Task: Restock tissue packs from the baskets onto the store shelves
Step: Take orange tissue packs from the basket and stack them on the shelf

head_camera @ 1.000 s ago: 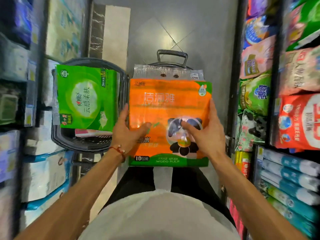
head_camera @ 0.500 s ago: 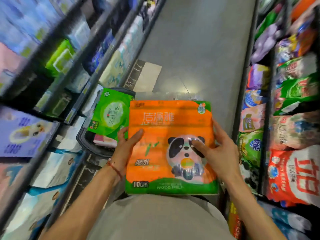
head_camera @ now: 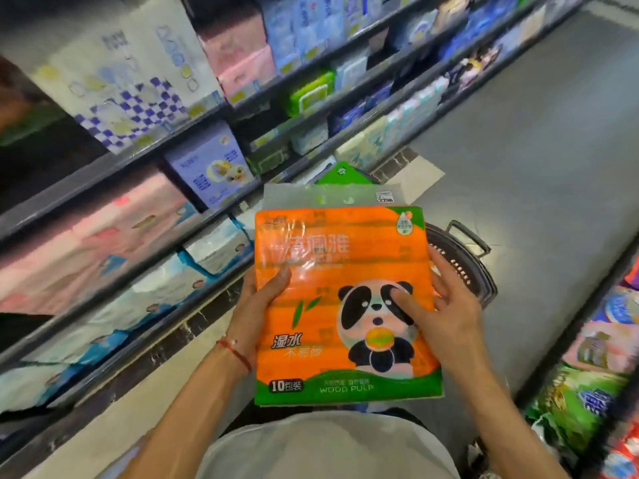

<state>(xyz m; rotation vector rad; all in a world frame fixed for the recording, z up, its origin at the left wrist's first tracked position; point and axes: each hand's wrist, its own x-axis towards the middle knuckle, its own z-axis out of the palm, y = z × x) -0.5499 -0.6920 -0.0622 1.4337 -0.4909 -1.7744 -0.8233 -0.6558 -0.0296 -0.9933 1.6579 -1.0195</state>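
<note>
My left hand (head_camera: 256, 305) and right hand (head_camera: 449, 312) clasped the side edges of the orange tissue pack (head_camera: 328, 261); judged light, soft, slick.

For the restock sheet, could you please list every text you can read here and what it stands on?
"WOOD PULP": green band at the bottom of the orange pack.
"10包装": black badge, its lower left.
"湿水": its left side; the line beneath is blurred.
Big white brand characters: washed out by glare.
Price sticker on the clear flap: digits too blurred.
Shelf packs: unreadable.
</note>
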